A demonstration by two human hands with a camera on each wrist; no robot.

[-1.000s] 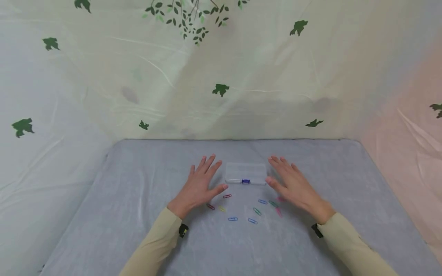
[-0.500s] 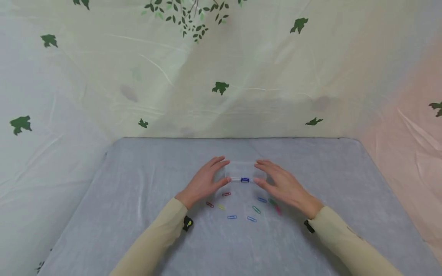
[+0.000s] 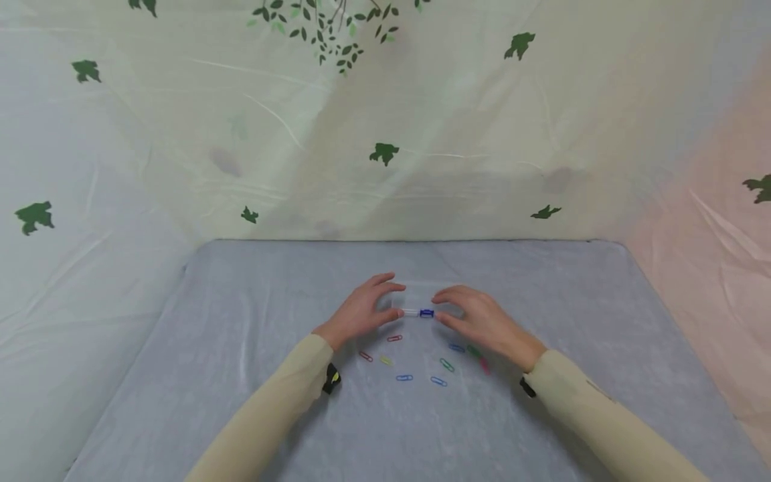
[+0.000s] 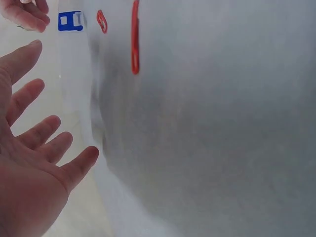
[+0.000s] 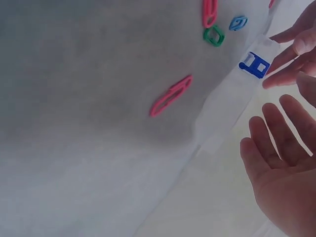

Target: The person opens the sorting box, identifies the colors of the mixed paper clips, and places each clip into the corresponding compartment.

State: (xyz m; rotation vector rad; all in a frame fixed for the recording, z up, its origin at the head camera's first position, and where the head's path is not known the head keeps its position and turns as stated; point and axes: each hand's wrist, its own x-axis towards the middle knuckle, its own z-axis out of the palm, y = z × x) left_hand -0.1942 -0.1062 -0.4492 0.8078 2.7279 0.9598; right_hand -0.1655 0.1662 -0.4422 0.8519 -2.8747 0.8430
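Note:
A clear, flat plastic box [image 3: 415, 293] with a blue latch [image 3: 426, 313] on its front side lies on the grey cloth. At its left end is my left hand [image 3: 361, 313], fingers spread and lightly bent, thumb at the front edge. My right hand [image 3: 486, 327] reaches over the right part of the box, its thumb tip close to the latch and its fingers loosely bent. In the right wrist view the box [image 5: 222, 106] shows beside the relaxed fingers. Much of the box's right end is hidden by the right hand.
Several paper clips lie in front of the box, among them a red paper clip [image 3: 394, 338], a yellow paper clip [image 3: 386, 360], a blue paper clip [image 3: 438, 381], a green paper clip [image 3: 446, 365] and a pink paper clip [image 3: 484, 365]. A pale patterned sheet [image 3: 289, 181] hangs behind.
Both hands have moved inward from either side of the box, and their fingers bend more. The right hand has come further left, nearer the latch. Box and clips stay in place.

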